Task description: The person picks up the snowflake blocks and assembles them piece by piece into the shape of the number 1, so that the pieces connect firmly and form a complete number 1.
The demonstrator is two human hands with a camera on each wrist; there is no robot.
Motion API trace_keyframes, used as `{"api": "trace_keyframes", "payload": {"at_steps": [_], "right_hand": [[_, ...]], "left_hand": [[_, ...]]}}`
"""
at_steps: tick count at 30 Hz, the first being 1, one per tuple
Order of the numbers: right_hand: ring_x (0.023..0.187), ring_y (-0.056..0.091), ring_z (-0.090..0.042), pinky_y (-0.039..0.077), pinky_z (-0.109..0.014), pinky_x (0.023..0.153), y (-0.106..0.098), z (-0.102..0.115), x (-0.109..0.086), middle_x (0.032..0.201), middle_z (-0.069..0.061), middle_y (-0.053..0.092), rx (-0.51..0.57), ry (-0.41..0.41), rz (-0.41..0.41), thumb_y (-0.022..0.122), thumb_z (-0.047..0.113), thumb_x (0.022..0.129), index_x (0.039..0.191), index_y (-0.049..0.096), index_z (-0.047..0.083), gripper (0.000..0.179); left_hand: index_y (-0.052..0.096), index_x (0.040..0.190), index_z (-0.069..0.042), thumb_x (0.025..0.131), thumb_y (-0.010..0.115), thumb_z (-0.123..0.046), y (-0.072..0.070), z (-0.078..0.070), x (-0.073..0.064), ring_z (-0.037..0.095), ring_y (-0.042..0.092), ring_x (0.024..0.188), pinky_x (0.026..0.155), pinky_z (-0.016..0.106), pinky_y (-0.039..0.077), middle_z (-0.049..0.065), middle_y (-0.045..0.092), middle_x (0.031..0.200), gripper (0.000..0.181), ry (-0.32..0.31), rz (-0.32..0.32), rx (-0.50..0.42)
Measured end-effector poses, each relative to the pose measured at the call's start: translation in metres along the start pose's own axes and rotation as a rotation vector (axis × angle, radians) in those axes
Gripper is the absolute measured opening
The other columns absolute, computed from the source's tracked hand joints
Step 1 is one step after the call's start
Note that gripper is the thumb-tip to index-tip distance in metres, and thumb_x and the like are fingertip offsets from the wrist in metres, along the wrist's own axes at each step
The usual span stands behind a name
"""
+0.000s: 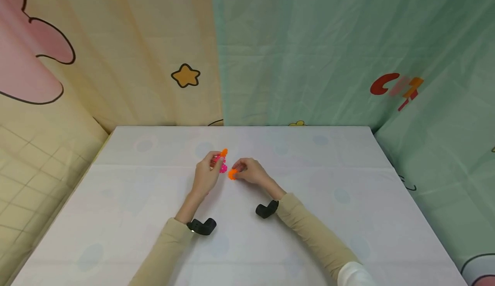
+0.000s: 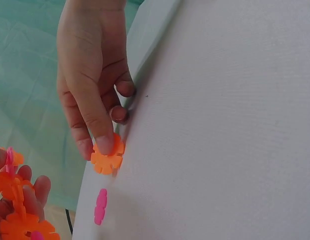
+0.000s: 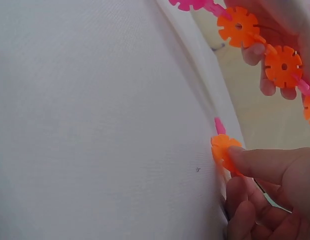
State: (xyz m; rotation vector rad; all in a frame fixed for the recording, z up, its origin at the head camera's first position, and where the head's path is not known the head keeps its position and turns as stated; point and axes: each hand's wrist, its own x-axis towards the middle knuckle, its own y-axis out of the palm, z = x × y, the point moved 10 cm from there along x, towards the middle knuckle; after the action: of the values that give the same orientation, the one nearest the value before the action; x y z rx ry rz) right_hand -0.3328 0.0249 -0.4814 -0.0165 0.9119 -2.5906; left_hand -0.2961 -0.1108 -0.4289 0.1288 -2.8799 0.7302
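My left hand point(image 1: 205, 175) holds a chain of interlocking flower-shaped plastic discs point(image 1: 219, 159), orange and pink. In the right wrist view, orange discs point(image 3: 284, 67) of this chain are linked edge to edge through pink ones, against the left hand's fingers. Thumb and fingers of my right hand point(image 1: 252, 172) pinch a single orange disc point(image 1: 232, 174), just right of the chain. A pink disc point(image 2: 100, 206) shows edge-on near that orange disc, with a gap between them in the left wrist view. Whether it lies on the table or is joined to anything, I cannot tell.
Both hands are over the far middle part of a table with a pale cloth point(image 1: 309, 234). Behind the table hang printed curtains point(image 1: 294, 54). Each wrist carries a black camera mount, such as the left one point(image 1: 203, 226).
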Motion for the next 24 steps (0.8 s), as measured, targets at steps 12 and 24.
{"api": "trace_keyframes", "payload": {"at_steps": [12,24], "right_hand": [[0.060,0.055,-0.010,0.045,-0.019,0.056,-0.017,0.000,-0.010,0.086,-0.010,0.067,0.059,-0.048,-0.077,0.062,0.009,0.089,0.107,0.068,0.005,0.019],[0.051,0.053,-0.015,0.046,-0.022,0.051,-0.047,-0.005,-0.018,0.081,-0.018,0.066,0.183,-0.038,-0.212,0.061,0.014,0.093,0.113,0.064,0.005,0.022]], "left_hand": [[0.065,0.114,-0.006,0.095,0.060,-0.023,0.010,-0.008,-0.003,0.015,0.061,0.065,0.055,0.021,0.043,0.010,0.067,0.081,0.025,0.063,0.036,0.028],[0.065,0.113,-0.009,0.095,0.061,-0.024,0.018,-0.008,-0.003,0.018,0.062,0.063,0.053,0.022,0.043,0.013,0.067,0.081,0.024,0.068,0.059,0.001]]}}
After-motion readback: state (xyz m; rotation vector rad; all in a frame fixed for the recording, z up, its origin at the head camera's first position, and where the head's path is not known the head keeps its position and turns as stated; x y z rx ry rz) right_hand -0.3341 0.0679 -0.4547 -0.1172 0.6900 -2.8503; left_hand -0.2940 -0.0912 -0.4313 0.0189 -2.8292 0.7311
